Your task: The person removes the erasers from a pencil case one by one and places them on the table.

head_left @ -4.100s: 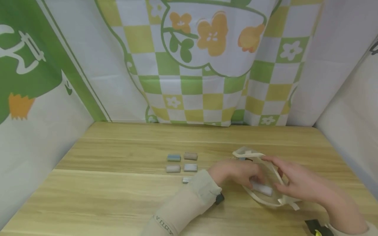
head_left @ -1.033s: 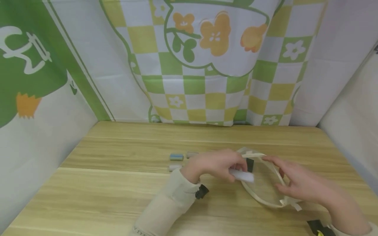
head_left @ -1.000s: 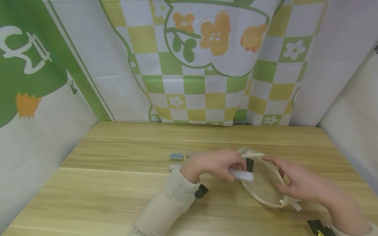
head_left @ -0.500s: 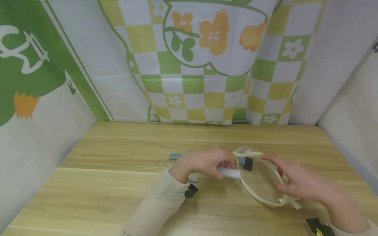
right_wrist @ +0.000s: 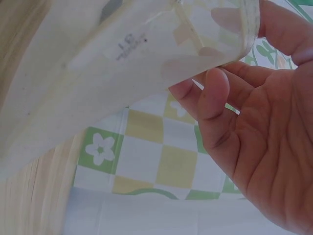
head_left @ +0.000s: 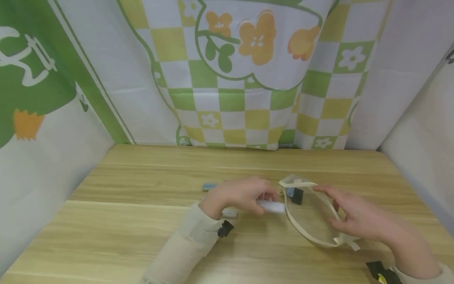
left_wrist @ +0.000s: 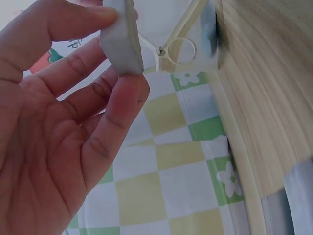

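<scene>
My left hand (head_left: 241, 193) pinches a white eraser (head_left: 271, 206) between thumb and fingers, just left of the pouch's mouth. Up close in the left wrist view, the eraser (left_wrist: 122, 44) is a smooth oblong block with worn edges. A see-through zip pouch (head_left: 307, 236) with a cream border lies with its mouth spread. At its right side, my right hand (head_left: 358, 215) grips the border with curled fingers and thumb. Faint print marks the clear wall of the pouch (right_wrist: 98, 73) in the right wrist view. Inside it sits a black-and-blue piece (head_left: 297, 196).
A blue block (head_left: 208, 187) and a pale block (head_left: 229, 213) lie on the wooden table (head_left: 142, 221), partly covered by my left wrist and sleeve. A checked curtain (head_left: 230, 98) hangs behind the table's far edge, with cloth walls on both sides.
My left hand has come out of the pouch, moving left with the white eraser. The right hand stays at the pouch's border.
</scene>
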The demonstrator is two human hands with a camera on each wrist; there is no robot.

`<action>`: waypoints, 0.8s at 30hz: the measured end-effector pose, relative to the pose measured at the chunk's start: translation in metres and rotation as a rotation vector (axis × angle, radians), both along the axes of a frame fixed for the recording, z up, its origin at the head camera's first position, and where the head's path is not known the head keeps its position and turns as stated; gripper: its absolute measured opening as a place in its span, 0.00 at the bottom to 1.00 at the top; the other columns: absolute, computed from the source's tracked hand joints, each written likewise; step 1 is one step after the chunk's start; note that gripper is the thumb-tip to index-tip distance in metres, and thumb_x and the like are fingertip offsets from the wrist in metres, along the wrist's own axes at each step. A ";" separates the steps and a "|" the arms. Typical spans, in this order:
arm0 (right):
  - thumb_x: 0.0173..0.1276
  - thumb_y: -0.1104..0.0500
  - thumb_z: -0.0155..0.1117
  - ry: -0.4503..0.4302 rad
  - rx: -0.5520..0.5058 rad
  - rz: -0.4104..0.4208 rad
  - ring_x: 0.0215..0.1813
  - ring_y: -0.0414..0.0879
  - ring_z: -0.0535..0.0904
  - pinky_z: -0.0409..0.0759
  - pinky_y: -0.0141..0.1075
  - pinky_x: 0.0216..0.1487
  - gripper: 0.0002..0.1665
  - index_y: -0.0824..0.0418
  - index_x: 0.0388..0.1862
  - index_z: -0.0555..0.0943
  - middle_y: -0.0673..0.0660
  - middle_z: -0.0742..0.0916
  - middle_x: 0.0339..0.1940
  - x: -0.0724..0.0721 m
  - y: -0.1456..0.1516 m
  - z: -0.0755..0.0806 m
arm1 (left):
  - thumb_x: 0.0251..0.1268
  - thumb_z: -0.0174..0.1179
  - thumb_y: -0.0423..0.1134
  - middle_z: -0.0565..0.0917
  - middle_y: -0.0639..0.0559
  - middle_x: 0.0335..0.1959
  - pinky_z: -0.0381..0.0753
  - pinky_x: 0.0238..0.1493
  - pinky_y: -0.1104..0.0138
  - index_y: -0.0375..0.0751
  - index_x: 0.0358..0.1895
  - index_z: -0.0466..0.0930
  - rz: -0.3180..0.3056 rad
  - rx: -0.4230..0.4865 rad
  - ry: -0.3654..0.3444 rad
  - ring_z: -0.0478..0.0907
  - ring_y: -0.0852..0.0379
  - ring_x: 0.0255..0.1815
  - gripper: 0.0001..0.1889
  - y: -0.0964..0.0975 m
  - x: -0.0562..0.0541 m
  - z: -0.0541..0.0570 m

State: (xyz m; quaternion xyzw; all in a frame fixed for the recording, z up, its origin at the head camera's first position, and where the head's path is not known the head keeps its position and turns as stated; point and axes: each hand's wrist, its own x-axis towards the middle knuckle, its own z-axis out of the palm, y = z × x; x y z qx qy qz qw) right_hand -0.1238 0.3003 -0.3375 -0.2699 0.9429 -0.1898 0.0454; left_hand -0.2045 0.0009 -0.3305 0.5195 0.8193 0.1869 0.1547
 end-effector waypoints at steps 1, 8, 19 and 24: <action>0.59 0.62 0.71 0.001 0.001 -0.002 0.24 0.29 0.66 0.70 0.28 0.23 0.45 0.60 0.74 0.62 0.51 0.78 0.32 0.000 0.000 0.000 | 0.54 0.65 0.29 0.82 0.54 0.40 0.74 0.41 0.74 0.42 0.52 0.83 0.003 -0.002 0.000 0.74 0.62 0.38 0.19 -0.001 0.000 0.000; 0.60 0.62 0.69 -0.019 -0.008 0.001 0.23 0.30 0.67 0.71 0.28 0.22 0.44 0.61 0.74 0.61 0.52 0.79 0.32 -0.001 0.000 0.002 | 0.55 0.65 0.30 0.80 0.55 0.38 0.73 0.41 0.73 0.43 0.50 0.83 0.024 -0.010 0.029 0.74 0.61 0.38 0.17 -0.011 -0.001 0.000; 0.59 0.63 0.69 -0.049 -0.011 -0.013 0.18 0.30 0.67 0.71 0.29 0.21 0.46 0.62 0.75 0.60 0.53 0.79 0.33 0.000 0.000 0.002 | 0.53 0.64 0.30 0.81 0.55 0.40 0.74 0.43 0.71 0.44 0.50 0.82 0.062 0.002 0.044 0.74 0.60 0.40 0.18 -0.024 0.001 -0.003; 0.59 0.63 0.69 -0.042 -0.002 -0.020 0.17 0.30 0.67 0.70 0.29 0.22 0.46 0.60 0.75 0.60 0.53 0.79 0.33 0.001 0.000 0.003 | 0.52 0.63 0.30 0.81 0.55 0.39 0.75 0.42 0.71 0.45 0.48 0.82 0.077 0.024 0.032 0.74 0.60 0.39 0.17 -0.030 0.000 -0.004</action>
